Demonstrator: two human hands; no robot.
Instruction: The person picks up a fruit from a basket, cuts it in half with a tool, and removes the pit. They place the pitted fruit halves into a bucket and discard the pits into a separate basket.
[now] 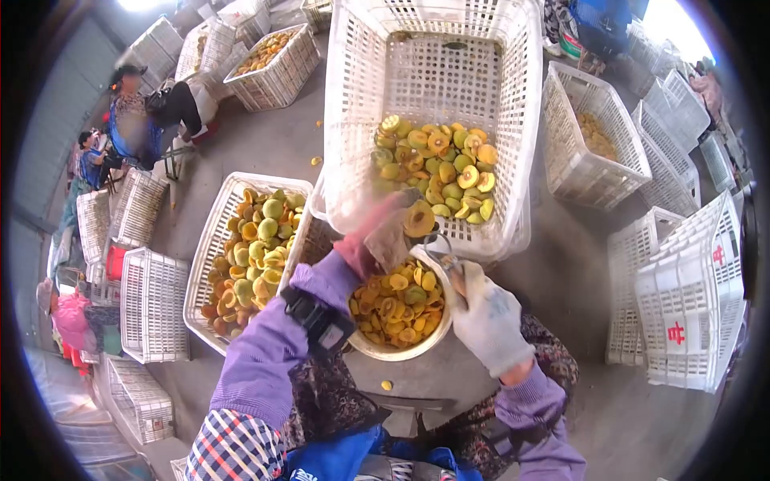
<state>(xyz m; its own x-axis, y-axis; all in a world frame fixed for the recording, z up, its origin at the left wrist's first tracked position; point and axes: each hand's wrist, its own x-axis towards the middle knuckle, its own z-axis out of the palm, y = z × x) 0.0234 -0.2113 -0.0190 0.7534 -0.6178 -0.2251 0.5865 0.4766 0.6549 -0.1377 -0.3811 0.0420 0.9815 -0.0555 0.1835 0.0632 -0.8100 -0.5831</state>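
Observation:
My left hand (383, 232), gloved and blurred by motion, holds a halved yellow peach (419, 219), cut face showing. My right hand (485, 317), in a white glove, is closed around the handle of a pitting tool with a curved metal loop (441, 244), close beside the peach half. Below both hands stands a round white bucket (401, 353) with yellow fruit pieces in it. In front, a big white crate (433, 20) holds halved green-yellow peaches (449, 172), some with the stone showing. Another crate (192, 276) of peach halves stands at my left.
Stacked white crates (682, 305) stand at the right, and a crate of pale pieces (593, 144) beyond them. More crates (155, 305) line the left side. Other people (136, 120) sit at the far left. Fruit bits (387, 385) lie on the floor.

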